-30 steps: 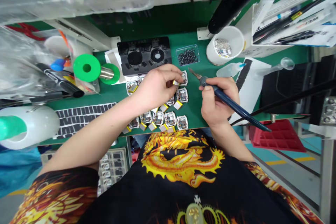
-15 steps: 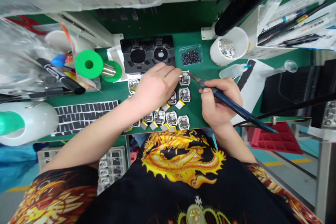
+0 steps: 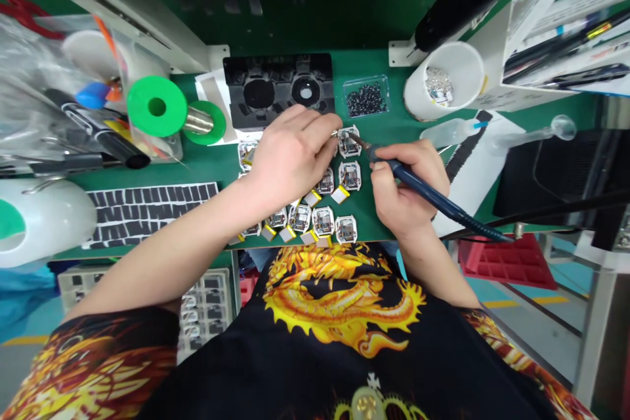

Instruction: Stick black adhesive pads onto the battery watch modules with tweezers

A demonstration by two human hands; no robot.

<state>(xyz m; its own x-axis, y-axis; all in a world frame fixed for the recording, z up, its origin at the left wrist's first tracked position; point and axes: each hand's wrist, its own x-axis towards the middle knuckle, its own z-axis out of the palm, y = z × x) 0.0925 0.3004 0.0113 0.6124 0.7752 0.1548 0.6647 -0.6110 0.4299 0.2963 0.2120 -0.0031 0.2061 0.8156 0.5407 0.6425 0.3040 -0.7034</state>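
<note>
My right hand (image 3: 401,187) grips a blue-handled soldering iron (image 3: 423,182), its metal tip right at the upper edge of a small metal-framed circuit module (image 3: 350,143). My left hand (image 3: 293,157) lies over the green mat (image 3: 367,220), fingertips pinched at that module's left side; whatever they hold is too small to make out. Several similar modules lie in a loose group below, such as one (image 3: 350,176) beside my right hand. Small flat yellow-edged batteries (image 3: 339,195) lie among them. My left palm hides part of the group.
Behind the modules stand a black fixture (image 3: 278,90), a tray of black screws (image 3: 365,98) and a white cup of small parts (image 3: 443,82). A green solder spool (image 3: 156,106) is at the left. A red tray (image 3: 506,262) sits below the bench's right edge.
The iron tip has moved closer to the upper module, and my left fingertips have shifted up to its side. The whole view has drifted slightly as my head moved.
</note>
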